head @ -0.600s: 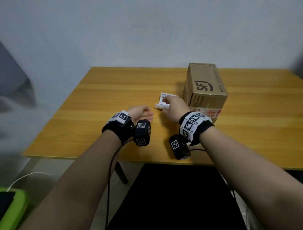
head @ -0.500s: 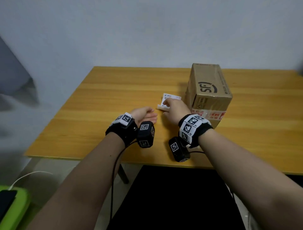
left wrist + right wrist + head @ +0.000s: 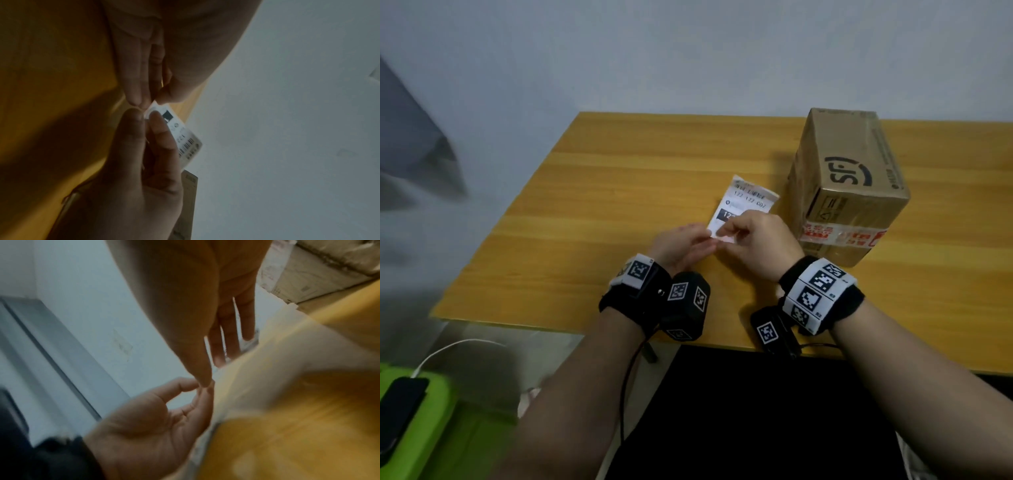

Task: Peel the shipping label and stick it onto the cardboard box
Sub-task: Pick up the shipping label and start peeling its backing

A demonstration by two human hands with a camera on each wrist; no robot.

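You are pinching the label (image 3: 743,205) at its near edge with both hands, left hand (image 3: 681,245) and right hand (image 3: 760,243), beside the box (image 3: 849,185).

Both forearms reach forward over table edge, black marker-tagged bands on wrists. Right hand (image 3: 756,240) curled, thumb and forefinger pinching shipping label (image 3: 743,205) at near corner. Left hand (image 3: 681,245) palm inward, fingertips (image 3: 133,97) at same corner, grip unclear.
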